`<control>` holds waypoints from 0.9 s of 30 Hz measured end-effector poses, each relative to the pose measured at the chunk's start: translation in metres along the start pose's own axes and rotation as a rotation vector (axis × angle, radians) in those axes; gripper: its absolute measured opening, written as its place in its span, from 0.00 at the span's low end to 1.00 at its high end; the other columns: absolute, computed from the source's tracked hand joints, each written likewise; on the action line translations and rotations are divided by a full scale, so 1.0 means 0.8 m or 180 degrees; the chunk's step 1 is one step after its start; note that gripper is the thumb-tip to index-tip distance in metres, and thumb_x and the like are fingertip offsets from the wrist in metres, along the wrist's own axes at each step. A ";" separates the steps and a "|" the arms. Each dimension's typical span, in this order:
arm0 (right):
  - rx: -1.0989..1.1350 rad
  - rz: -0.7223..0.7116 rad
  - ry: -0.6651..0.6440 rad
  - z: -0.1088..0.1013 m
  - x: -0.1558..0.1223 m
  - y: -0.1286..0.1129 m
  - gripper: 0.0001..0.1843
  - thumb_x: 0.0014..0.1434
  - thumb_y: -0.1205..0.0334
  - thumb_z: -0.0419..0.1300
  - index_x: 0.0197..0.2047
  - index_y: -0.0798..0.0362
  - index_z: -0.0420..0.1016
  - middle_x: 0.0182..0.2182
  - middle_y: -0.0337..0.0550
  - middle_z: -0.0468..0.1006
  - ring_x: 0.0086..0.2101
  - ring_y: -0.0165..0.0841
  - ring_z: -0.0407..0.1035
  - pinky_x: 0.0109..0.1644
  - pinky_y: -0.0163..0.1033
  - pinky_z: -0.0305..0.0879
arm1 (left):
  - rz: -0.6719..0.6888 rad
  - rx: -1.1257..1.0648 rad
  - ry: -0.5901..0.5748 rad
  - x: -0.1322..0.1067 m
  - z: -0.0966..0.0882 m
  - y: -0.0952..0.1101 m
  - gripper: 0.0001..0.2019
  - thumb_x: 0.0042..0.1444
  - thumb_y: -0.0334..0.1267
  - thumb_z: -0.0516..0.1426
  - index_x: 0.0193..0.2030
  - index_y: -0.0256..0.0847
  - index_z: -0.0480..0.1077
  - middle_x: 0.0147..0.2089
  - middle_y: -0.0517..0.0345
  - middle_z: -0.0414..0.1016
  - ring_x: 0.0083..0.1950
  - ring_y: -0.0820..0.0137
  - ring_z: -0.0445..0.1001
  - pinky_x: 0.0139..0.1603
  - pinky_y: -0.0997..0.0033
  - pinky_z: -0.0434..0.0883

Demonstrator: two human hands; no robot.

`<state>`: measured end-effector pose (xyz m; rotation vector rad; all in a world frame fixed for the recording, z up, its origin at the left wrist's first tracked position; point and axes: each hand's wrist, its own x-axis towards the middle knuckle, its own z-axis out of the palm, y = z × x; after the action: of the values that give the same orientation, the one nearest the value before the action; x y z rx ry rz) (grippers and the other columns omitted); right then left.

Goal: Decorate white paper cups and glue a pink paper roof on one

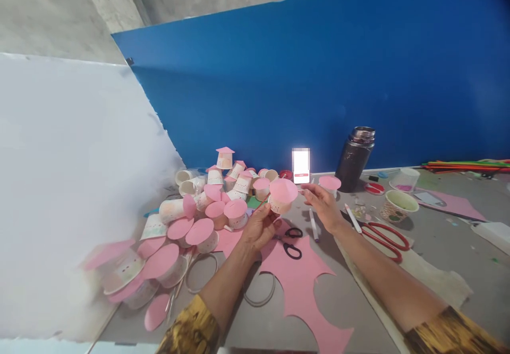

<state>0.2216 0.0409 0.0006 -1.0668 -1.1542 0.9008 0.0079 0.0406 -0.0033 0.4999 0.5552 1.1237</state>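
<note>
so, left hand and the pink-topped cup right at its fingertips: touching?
Touching. The head view shows the left hand holding the cup, its fingers against the cup's lower part.

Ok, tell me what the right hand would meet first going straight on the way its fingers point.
Most likely the pink disc on the cup in the left hand: the right hand points toward its edge, though the depth between them is unclear.

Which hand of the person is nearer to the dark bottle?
The right hand: it is in front of the dark bottle and to its left. The left hand is farther left, holding the pink-topped cup.
</note>
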 end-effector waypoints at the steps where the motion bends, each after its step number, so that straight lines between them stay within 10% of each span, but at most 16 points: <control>1: -0.0039 0.0104 0.0116 0.000 0.002 0.003 0.26 0.54 0.37 0.70 0.47 0.47 0.83 0.41 0.45 0.84 0.46 0.42 0.76 0.43 0.43 0.76 | -0.0007 -0.0024 -0.0025 -0.001 0.001 0.001 0.16 0.47 0.36 0.75 0.38 0.39 0.75 0.35 0.59 0.78 0.33 0.73 0.74 0.30 0.74 0.69; 12: -0.0214 0.0639 0.0166 -0.005 0.006 0.008 0.22 0.44 0.43 0.74 0.36 0.51 0.83 0.32 0.46 0.82 0.37 0.39 0.77 0.31 0.38 0.73 | 0.0303 0.0129 0.0183 -0.018 0.030 0.024 0.11 0.53 0.32 0.72 0.35 0.37 0.74 0.33 0.56 0.79 0.35 0.70 0.78 0.40 0.68 0.76; 18: -0.0435 0.0712 -0.0046 -0.009 0.005 0.005 0.20 0.45 0.45 0.73 0.35 0.51 0.83 0.33 0.47 0.83 0.36 0.40 0.78 0.32 0.38 0.73 | 0.0876 0.0265 0.0406 -0.073 0.018 0.127 0.07 0.56 0.31 0.69 0.36 0.36 0.75 0.34 0.56 0.80 0.35 0.70 0.79 0.38 0.71 0.76; 27: -0.0793 0.0787 -0.0421 -0.006 0.002 0.013 0.21 0.46 0.46 0.69 0.39 0.53 0.83 0.34 0.48 0.84 0.38 0.41 0.79 0.33 0.38 0.75 | 0.2626 0.0997 0.2215 -0.193 -0.079 0.263 0.05 0.54 0.28 0.66 0.34 0.35 0.74 0.30 0.57 0.79 0.33 0.71 0.81 0.34 0.75 0.78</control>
<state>0.2262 0.0440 -0.0092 -1.3921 -1.2868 1.0515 -0.2287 -0.0231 0.1057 0.6272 1.2032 2.0418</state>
